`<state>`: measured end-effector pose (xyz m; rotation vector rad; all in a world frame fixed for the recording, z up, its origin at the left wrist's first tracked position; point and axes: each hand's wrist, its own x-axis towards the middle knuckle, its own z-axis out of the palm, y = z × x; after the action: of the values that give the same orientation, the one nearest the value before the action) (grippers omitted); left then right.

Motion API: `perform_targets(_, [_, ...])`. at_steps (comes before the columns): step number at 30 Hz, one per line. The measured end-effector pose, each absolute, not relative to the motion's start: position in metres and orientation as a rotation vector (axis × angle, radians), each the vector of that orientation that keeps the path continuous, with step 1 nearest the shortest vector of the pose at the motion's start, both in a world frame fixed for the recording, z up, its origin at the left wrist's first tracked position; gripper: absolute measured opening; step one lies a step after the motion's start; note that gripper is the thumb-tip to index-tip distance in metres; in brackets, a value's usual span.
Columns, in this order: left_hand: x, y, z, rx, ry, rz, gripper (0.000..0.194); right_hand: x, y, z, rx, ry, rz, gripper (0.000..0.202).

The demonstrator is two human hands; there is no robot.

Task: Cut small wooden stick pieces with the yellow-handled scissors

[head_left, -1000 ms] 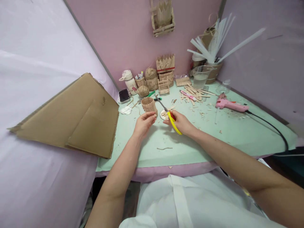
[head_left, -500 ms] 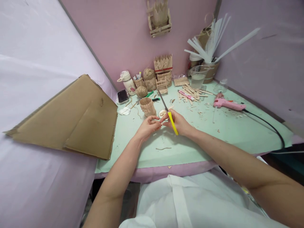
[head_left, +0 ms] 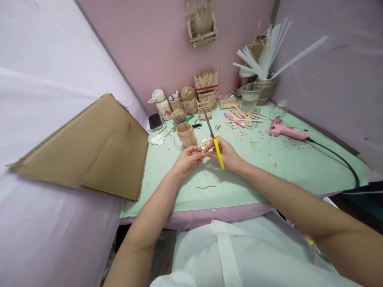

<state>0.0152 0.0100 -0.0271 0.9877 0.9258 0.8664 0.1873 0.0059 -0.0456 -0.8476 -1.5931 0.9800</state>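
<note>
Yellow-handled scissors (head_left: 219, 154) hang from my right hand (head_left: 226, 153), blades pointing up and away from me. The thumb and index finger of that hand pinch close to the fingertips of my left hand (head_left: 188, 160). My left fingers are closed together; whatever lies between them is too small to make out. Just beyond the left hand stands a small round cup (head_left: 187, 135) covered with wooden pieces. A small white dish (head_left: 206, 143) with wood bits sits behind the fingertips, partly hidden. A short piece of twine (head_left: 206, 187) lies on the table nearer to me.
A pink glue gun (head_left: 289, 131) with a black cord lies at the right. Wooden sticks (head_left: 242, 117) are heaped behind. A large cardboard sheet (head_left: 89, 151) leans at the left. Twine balls (head_left: 178, 115), a bottle (head_left: 161, 104) and a water cup (head_left: 249, 97) stand along the back.
My right thumb and index finger have closed in at the left fingertips. The scissors have tilted slightly more upright and shifted a little right.
</note>
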Motion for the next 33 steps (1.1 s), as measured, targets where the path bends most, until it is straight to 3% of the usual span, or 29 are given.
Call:
perform_targets(5, [0.014,0.011,-0.028,0.977,0.917,0.821,0.038,0.187,0.005,-0.045,-0.847,-1.593,1.047,0.033])
perform_targets(23, [0.016,0.009,-0.032,0.947,0.837,0.750,0.024,0.186,0.003,-0.042,-0.843,-1.523,0.926,0.031])
perform_targets(33, [0.020,0.008,-0.030,1.107,0.928,0.863,0.022,0.188,0.003,-0.034,-0.953,-1.446,0.957,0.035])
